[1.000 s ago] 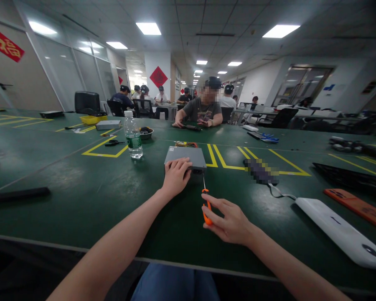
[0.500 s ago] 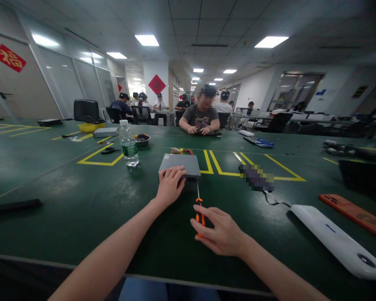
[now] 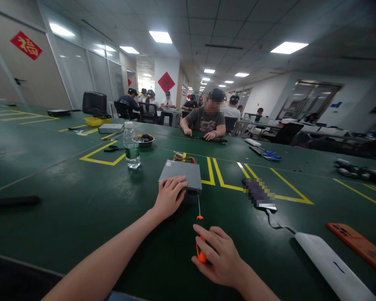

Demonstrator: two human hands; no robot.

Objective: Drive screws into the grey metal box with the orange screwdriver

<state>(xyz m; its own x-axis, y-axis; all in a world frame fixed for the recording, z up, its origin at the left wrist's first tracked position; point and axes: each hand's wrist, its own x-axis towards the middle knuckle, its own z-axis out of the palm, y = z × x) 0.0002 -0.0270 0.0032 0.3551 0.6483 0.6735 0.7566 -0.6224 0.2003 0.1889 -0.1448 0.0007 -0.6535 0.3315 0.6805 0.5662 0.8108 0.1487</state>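
Observation:
A grey metal computer power supply (image 3: 191, 169) lies on the green table in front of me, a bundle of coloured wires (image 3: 183, 157) at its far side. My left hand (image 3: 171, 194) is on its near left part, fingers across the top and thumb down by the front face, gripping it. In my right hand (image 3: 219, 255) is a screwdriver (image 3: 201, 246) with an orange and black handle, held between thumb and fingers. Its thin shaft points away from me, the tip at the lower right corner of the front face. Whether the tip sits in a screw cannot be made out.
A water bottle (image 3: 132, 146) stands left of the power supply, near a metal bowl (image 3: 146, 141). To the right lie a blurred-out dark device (image 3: 257, 192), a cable, a white power bank (image 3: 332, 263) and an orange phone (image 3: 360, 246). Across the table sits a person (image 3: 205, 119).
The view has tilted and shifted slightly, so most things appear lower. Both hands keep their holds; the right-hand fingers have shifted a little around the screwdriver handle. The person opposite has moved their hands.

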